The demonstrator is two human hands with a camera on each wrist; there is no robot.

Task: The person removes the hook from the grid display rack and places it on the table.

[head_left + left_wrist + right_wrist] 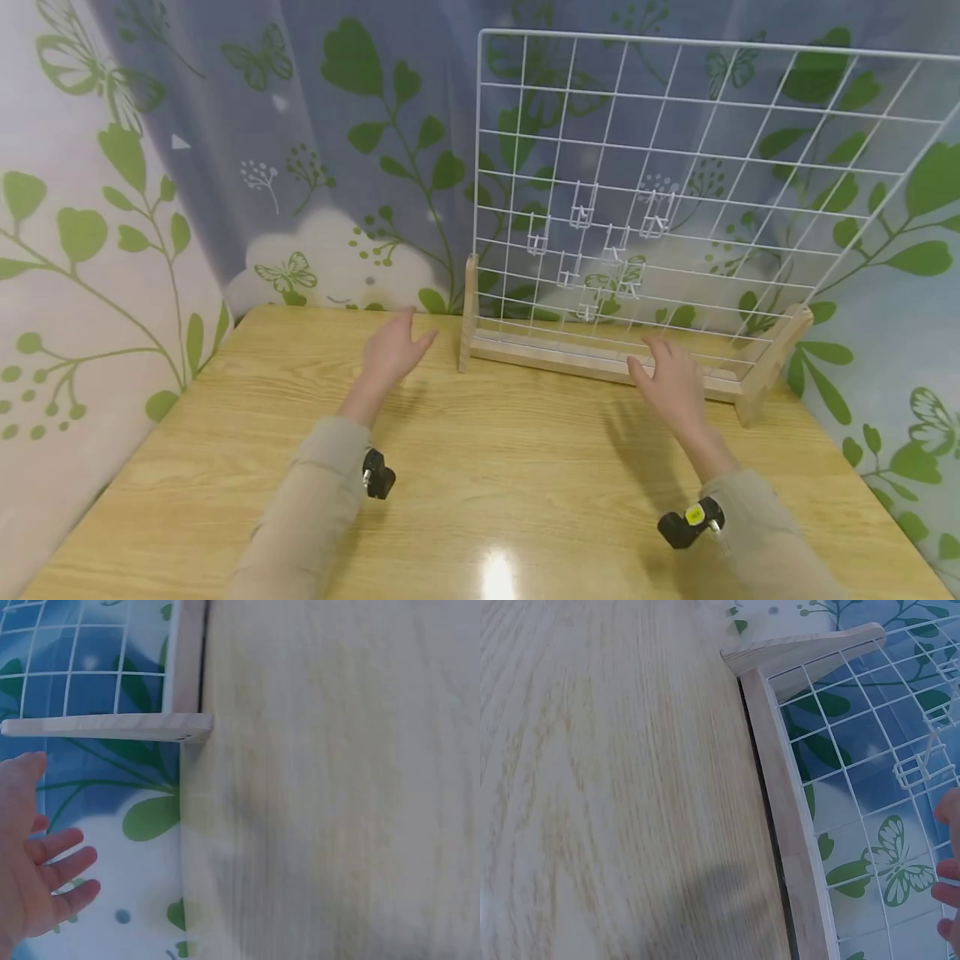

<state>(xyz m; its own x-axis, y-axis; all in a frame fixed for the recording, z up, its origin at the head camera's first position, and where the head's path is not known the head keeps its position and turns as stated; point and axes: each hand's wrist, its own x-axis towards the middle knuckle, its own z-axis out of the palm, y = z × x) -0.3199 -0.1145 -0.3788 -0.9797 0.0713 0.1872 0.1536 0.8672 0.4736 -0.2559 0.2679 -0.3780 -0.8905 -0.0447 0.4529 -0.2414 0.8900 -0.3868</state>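
A white wire grid panel (690, 158) stands upright in a pale wooden stand (555, 354) near the back of the table. Several small white wire hooks (581, 217) hang on the lower left part of the grid. To the left of the stand, my left hand (392, 348) is held with fingers extended and nothing in it; the left wrist view shows its fingers spread apart. My right hand (671, 379) is in front of the stand's right half, fingers loosely bent and holding nothing. Only its fingertips (949, 892) show in the right wrist view.
The light wooden table (465, 475) reaches back to a curtain (405, 150) printed with green leaves and butterflies, which also hangs at both sides. Wooden end supports (468, 312) rise at both ends of the stand. Small black cameras (377, 475) are strapped to both sleeves.
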